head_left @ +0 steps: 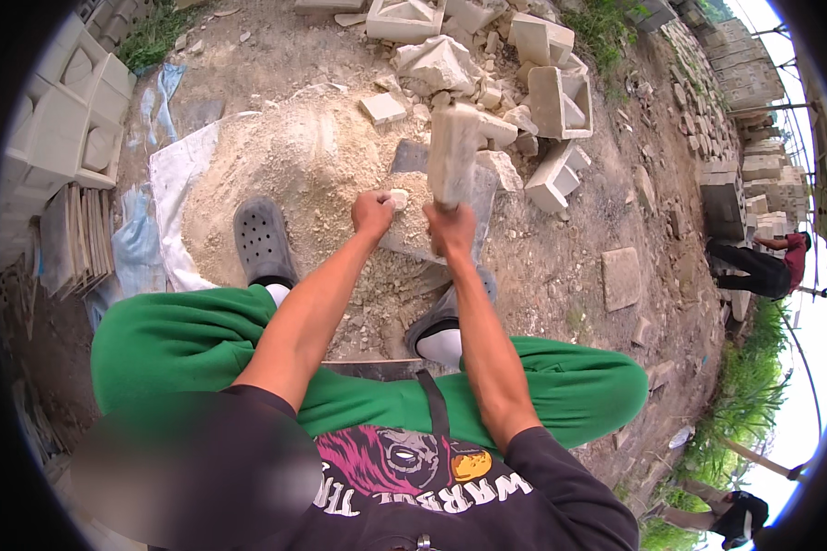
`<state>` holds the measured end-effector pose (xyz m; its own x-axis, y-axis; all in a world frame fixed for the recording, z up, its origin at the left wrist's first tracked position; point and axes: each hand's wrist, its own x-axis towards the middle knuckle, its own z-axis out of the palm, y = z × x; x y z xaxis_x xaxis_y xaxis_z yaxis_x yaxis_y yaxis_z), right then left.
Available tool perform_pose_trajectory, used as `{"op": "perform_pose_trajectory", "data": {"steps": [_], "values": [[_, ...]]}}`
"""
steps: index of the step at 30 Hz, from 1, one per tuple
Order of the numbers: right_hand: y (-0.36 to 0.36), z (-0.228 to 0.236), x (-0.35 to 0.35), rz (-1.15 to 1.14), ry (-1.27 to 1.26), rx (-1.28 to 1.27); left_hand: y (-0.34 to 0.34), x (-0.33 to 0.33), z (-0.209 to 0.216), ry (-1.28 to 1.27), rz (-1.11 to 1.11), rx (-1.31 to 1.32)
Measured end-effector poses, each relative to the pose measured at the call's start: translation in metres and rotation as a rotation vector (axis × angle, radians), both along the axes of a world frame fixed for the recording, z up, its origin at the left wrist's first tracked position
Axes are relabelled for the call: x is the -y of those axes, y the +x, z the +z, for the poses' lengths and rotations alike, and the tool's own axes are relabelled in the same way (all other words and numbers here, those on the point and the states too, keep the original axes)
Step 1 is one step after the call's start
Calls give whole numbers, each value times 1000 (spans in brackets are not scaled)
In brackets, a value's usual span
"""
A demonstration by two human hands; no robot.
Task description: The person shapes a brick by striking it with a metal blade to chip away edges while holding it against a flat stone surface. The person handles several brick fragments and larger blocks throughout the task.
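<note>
My left hand [372, 215] is closed, pinching a small pale stone chunk [398, 198] over a flat grey slab [412, 241]. Just right of it, my right hand [450, 230] is wrapped around the handle of a dust-covered mallet. The mallet's bulky head [455, 151] is raised beyond the hand and smeared by motion. Crushed, pale stone rubble [294, 161] is heaped around the slab and spreads left over a white sheet [176, 174].
Broken hollow blocks [560, 101] and stone lumps [436, 64] lie beyond the slab. My feet in grey clogs [265, 241] flank the work. Stacked pale blocks [60, 119] stand at the left. A flat square stone [621, 278] lies right. Another person [772, 266] bends at far right.
</note>
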<state>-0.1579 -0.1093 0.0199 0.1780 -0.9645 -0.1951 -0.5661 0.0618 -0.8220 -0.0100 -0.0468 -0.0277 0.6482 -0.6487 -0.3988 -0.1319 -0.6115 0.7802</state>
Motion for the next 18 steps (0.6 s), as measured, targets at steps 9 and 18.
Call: {"op": "perform_pose_trajectory", "data": {"steps": [9, 18], "values": [[10, -11, -25, 80, -54, -212, -1, 2, 0, -1, 3, -76], [20, 62, 14, 33, -81, 15, 10, 2, -18, -76, -88, -10]]}}
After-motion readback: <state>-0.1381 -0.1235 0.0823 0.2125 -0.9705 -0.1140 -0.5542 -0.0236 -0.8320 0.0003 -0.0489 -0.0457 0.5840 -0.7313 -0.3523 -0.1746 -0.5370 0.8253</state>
